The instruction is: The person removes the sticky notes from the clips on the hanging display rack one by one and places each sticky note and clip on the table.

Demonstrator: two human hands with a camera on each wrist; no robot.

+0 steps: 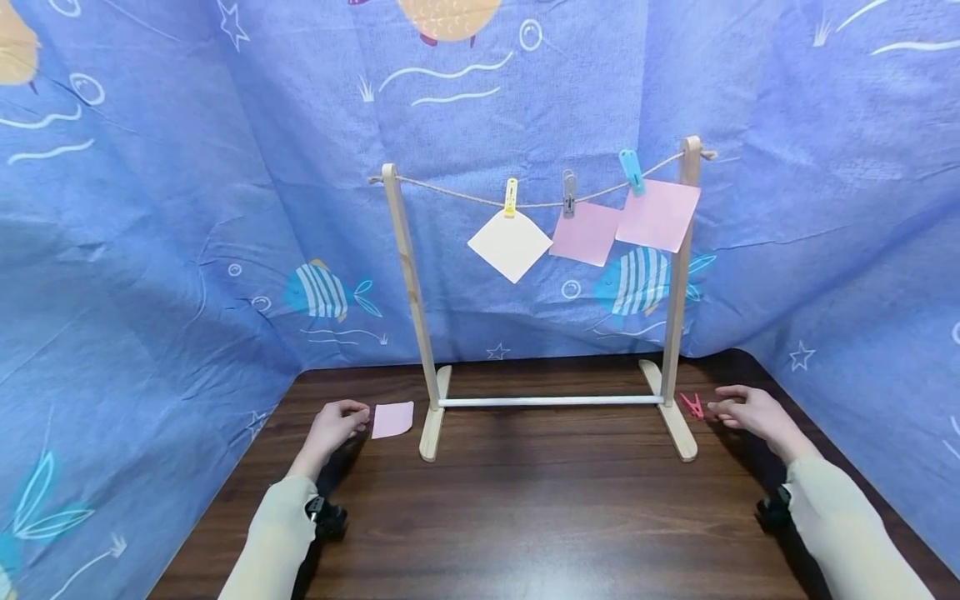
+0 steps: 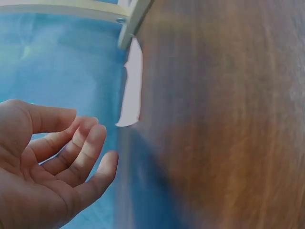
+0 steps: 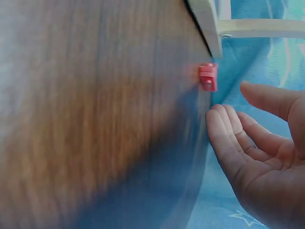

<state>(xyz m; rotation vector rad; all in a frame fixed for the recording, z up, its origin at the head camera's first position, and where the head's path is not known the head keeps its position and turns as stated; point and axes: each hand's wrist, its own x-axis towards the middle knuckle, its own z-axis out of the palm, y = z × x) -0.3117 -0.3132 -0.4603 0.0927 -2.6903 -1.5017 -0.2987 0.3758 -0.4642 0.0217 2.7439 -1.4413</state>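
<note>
On the desk (image 1: 525, 517), the pink note (image 1: 392, 420) lies just to the right of our left hand (image 1: 335, 427), clearly the nearer one, its fingers loosely bent and holding nothing. The red clip (image 3: 208, 76) lies just left of our right hand (image 1: 757, 417), thumb and fingers apart; any reach would seem to run inward, with the clip's long axis pointing roughly away from us.

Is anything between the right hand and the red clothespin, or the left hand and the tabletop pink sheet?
Nothing visible: only a gap separates the right hand from the red clothespin, and another the left hand from the pink sheet. The rack stands beyond both.
</note>
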